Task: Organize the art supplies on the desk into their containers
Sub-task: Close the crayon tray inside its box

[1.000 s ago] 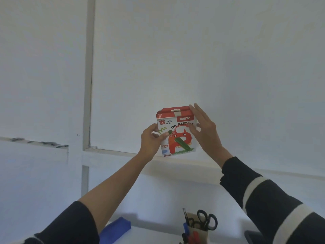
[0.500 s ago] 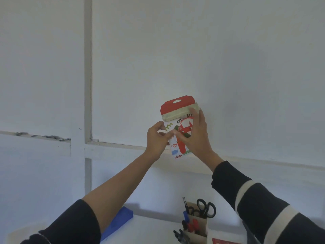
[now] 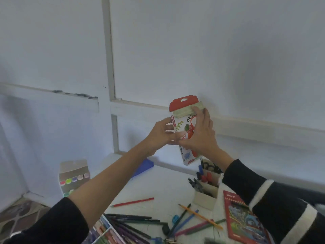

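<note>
I hold a red and white oil pastels box (image 3: 183,111) up in front of the wall, its red flap standing open at the top. My left hand (image 3: 161,133) grips its left edge. My right hand (image 3: 200,136) wraps over its front, fingertips near the flap. On the white desk (image 3: 163,184) below lie a red pencil (image 3: 131,202), an orange pencil (image 3: 200,216) and several dark coloured pencils (image 3: 130,221). A tray of pastels (image 3: 107,231) shows at the bottom edge.
A cardboard organiser (image 3: 206,189) with pens and scissors stands under my right wrist. A red pencil box (image 3: 244,219) lies flat at the right. An open box of paint pots (image 3: 74,176) stands at the left, and a blue box (image 3: 143,167) leans behind my left arm.
The view has dropped, so the desk and its loose supplies now show. The pastels box stays in both hands, and my right hand has slid further over its front.
</note>
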Demonstrator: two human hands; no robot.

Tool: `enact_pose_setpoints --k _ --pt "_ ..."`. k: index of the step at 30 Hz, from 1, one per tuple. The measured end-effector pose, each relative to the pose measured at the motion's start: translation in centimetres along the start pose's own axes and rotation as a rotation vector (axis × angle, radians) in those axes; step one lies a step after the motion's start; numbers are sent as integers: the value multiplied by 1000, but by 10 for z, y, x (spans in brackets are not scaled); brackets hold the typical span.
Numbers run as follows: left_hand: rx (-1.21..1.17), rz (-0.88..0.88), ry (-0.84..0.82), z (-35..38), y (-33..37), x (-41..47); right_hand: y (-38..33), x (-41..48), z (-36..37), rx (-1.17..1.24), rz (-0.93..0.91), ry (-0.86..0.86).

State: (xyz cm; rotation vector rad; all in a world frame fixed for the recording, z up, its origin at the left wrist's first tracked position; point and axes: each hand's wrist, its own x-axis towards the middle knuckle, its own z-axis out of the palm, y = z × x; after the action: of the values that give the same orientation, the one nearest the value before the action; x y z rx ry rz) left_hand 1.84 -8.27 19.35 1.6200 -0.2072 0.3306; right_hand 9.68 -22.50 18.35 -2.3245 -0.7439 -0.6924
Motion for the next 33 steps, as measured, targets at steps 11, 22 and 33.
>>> enact_pose_setpoints --k 11,22,33 --pt "1044 -490 -570 -78 -115 -127 37 -137 50 53 -165 -601" --pt "1371 -395 -1099 -158 -167 -221 -22 -266 71 -181 -226 -1122" --pt "1384 -66 -1108 -180 -196 -215 -90 -319 104 -334 -120 -1140"
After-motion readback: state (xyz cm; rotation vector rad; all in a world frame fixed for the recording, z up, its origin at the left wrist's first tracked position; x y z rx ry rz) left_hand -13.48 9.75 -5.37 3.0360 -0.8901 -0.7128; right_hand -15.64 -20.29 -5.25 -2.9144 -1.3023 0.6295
